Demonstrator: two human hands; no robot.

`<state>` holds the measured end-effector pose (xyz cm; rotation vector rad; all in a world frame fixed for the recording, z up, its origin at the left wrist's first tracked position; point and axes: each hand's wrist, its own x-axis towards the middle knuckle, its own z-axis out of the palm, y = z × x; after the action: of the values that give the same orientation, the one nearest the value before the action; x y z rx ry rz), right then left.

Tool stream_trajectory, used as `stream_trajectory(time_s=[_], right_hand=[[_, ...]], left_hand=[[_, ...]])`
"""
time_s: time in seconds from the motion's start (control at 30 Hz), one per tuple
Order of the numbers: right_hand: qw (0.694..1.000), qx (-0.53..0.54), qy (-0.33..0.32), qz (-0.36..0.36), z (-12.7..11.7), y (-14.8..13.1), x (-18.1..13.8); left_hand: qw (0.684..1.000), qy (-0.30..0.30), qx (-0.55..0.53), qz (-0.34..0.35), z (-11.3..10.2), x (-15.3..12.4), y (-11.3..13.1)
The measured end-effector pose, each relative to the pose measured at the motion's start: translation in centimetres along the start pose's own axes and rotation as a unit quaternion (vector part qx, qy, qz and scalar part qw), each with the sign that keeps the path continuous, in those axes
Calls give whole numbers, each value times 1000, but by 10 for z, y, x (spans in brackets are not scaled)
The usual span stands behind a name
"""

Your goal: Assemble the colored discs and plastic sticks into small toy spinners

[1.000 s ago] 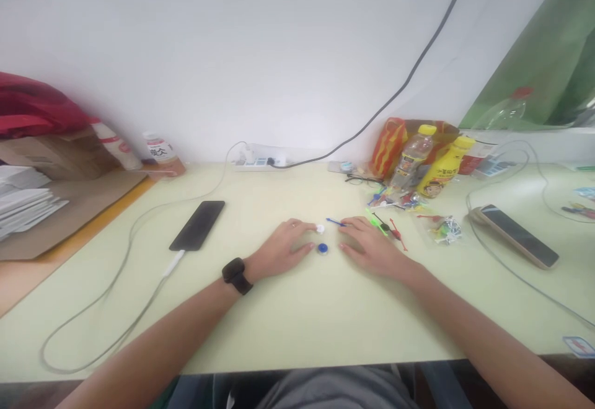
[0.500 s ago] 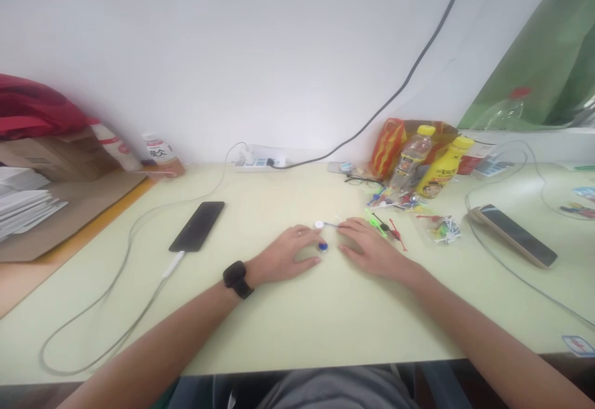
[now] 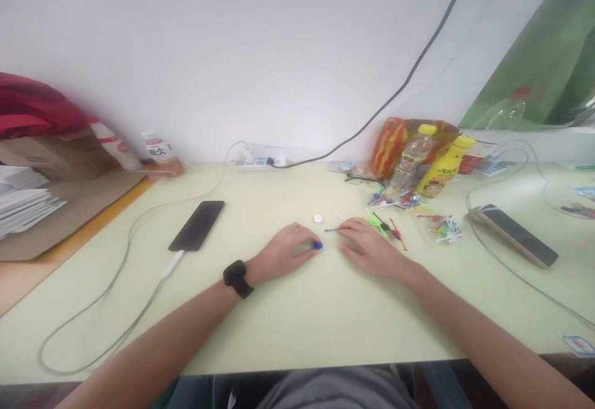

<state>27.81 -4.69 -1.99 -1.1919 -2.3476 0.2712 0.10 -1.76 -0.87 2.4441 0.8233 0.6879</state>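
Head view: smooth, pale yellow-green table (image 3: 316, 322). Located between both hands near mid-table: small round blue disc (image 3: 318, 245), pinched between thumb and index of left hand (image 3: 284, 251), fingertips nearly closed. Just beyond: flat white disc (image 3: 318, 219), lying free. At fingertips of right hand (image 3: 372, 249): thin, straight blue rod (image 3: 331, 230); thumb parted from fingers; cannot tell whether gripped or merely touched.

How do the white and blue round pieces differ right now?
The blue piece sits between thumb and finger of the left hand; the white piece lies clear of both hands. The white piece is farther back than the blue piece. Both look small and round.
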Motion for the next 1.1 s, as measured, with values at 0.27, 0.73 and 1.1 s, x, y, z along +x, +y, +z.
stream_trajectory(time_s=[0.27, 0.73, 1.1], right_hand=[[999, 22, 29, -2, 0, -5, -1], [993, 101, 14, -66, 9, -31, 2], [997, 45, 59, 27, 6, -12, 1]], left_hand=[[998, 40, 28, -31, 5, 0, -8], [995, 97, -13, -6, 7, 0, -10], [989, 148, -5, -25, 4, 0, -12]])
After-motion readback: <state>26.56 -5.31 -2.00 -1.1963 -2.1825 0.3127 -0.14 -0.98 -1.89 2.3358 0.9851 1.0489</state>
